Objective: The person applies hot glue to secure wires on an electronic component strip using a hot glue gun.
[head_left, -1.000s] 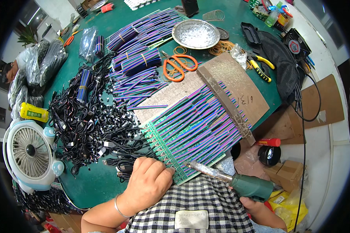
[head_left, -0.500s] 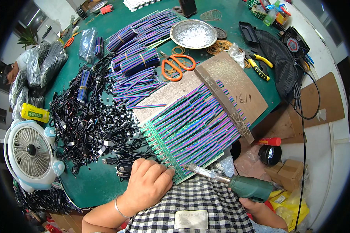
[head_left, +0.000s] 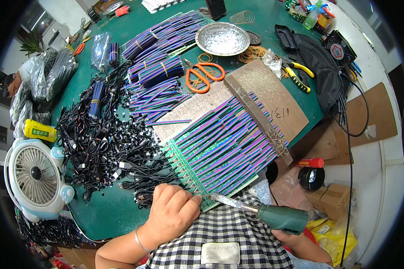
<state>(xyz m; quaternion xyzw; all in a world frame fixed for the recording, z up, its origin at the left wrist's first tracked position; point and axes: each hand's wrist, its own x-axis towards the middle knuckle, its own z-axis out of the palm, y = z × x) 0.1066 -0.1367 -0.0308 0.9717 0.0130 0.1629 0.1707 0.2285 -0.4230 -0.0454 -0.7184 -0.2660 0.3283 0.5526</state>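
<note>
From my remote seat I took the green circuit board [head_left: 186, 175] as my landmark, and the relation that mattered was the narrow gap at its near corner, where the tip of the soldering iron [head_left: 268, 215] sat just to the right of the left fingers. The iron's long axis slanted from low right of the board up toward that corner, while the striped wires [head_left: 235, 150] ran across the board's face away to the upper right, passing under a long bar [head_left: 261, 121] at its far side. The left hand [head_left: 173, 207] was nearer the tip, on the board's near left side, its fingers curled and bunched together; their ends were tucked out of sight, so I could not tell whether they pinched anything or only pressed on the edge. The right hand [head_left: 288, 238], low and right of the board, was closed around the iron's handle from beneath, though the handle covered most of its fingers. Black cables [head_left: 137, 168] lay heaped left of the board, some reaching right up to its edge beside the knuckles. The tip was too small for me to make out whether it touched the board or hung just above it.
</note>
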